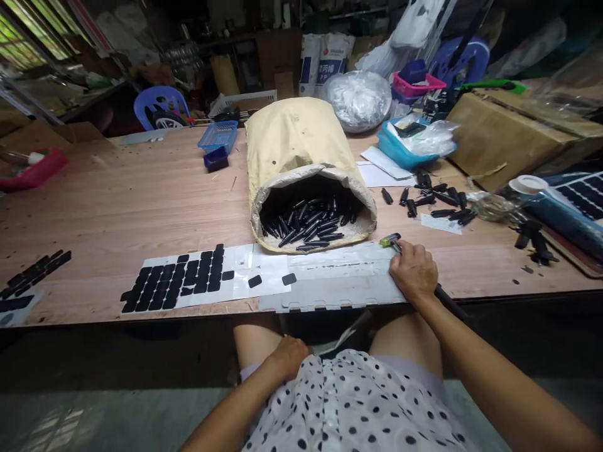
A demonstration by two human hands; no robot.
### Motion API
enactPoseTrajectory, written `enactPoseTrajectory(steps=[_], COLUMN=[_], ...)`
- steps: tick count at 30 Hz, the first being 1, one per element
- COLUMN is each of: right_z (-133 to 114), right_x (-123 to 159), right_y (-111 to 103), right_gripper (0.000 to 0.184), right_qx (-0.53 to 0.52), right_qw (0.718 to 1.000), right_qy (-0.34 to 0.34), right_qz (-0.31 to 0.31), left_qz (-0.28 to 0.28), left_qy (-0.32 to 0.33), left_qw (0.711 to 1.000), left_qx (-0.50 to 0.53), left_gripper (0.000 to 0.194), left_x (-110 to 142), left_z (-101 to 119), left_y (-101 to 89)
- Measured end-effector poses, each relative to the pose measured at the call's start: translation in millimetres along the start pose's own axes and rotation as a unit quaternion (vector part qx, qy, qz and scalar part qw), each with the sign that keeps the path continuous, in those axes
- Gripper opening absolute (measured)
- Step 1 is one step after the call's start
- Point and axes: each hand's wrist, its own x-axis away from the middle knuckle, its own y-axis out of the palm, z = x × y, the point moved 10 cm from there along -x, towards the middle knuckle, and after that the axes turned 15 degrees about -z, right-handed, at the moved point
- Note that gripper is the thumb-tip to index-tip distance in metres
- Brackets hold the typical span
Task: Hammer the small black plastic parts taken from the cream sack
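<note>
My right hand (pixel 415 271) is wrapped round the black handle of a small hammer (pixel 451 302), at the right end of a grey-white board (pixel 339 289). The hammer's yellow-green and metal head (pixel 389 240) lies at the board's far right corner. On my lap rests my left hand (pixel 289 356), its fingers curled; what they hold, if anything, is hidden. Behind the board a beige sack (pixel 301 135) lies with its mouth towards me, full of glossy black tapered pieces (pixel 308 223). Black rounded patches (pixel 174 282) stand in rows on a white sheet left of the board.
Loose black pieces (pixel 440 198) are scattered to the right, near a cardboard box (pixel 513 132) and a turquoise basket (pixel 400 150). Blue trays (pixel 219 135) stand left of the sack. More black strips (pixel 35 273) lie at far left. The table's front edge runs just above my lap.
</note>
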Motion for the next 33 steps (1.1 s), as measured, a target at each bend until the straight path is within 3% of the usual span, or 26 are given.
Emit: enactPoseTrajectory(steps=[3, 5, 6, 9, 12, 17, 23, 26, 28, 31, 33], right_z=[0, 0, 0, -3, -8, -17, -21, -17, -10, 6, 15], right_x=[0, 0, 0, 0, 0, 4, 7, 9, 10, 11, 11], right_y=[1, 1, 0, -2, -3, -7, -9, -9, -9, -7, -5], right_gripper=[0.030, 0.030, 0.030, 0.031, 0.033, 0.034, 0.036, 0.037, 0.038, 0.036, 0.027], right_qx=[-0.008, -0.013, -0.014, -0.017, -0.019, -0.024, -0.037, -0.053, -0.070, -0.093, -0.105], right_qw=[1.000, 1.000, 1.000, 1.000, 1.000, 0.999, 0.997, 0.995, 0.993, 0.989, 0.984], right_qy=[0.004, 0.004, 0.003, 0.001, -0.002, 0.000, 0.013, 0.002, -0.001, 0.026, 0.044], right_qz=[-0.008, -0.011, -0.011, -0.008, -0.019, -0.034, -0.062, -0.083, -0.094, -0.116, -0.137], left_qz=[0.058, 0.151, 0.226, 0.452, 0.551, 0.533, 0.548, 0.596, 0.594, 0.525, 0.481], left_qy=[0.090, 0.153, 0.152, 0.047, -0.092, -0.207, -0.210, -0.145, -0.068, 0.046, 0.084], left_qw=[0.993, 0.968, 0.949, 0.874, 0.816, 0.811, 0.800, 0.783, 0.797, 0.846, 0.869], left_qx=[0.058, 0.130, 0.156, 0.171, 0.145, 0.124, 0.122, 0.104, 0.090, 0.080, 0.082], left_gripper=[0.021, 0.023, 0.026, 0.029, 0.023, 0.021, 0.016, 0.017, 0.019, 0.018, 0.017], left_x=[36, 64, 77, 106, 105, 80, 93, 106, 97, 57, 27], left_z=[11, 11, 2, -44, -86, -122, -127, -98, -62, -3, 23], left_y=[-41.7, -92.9, -123.5, -201.5, -239.3, -246.8, -237.6, -235.3, -233.7, -230.7, -229.9])
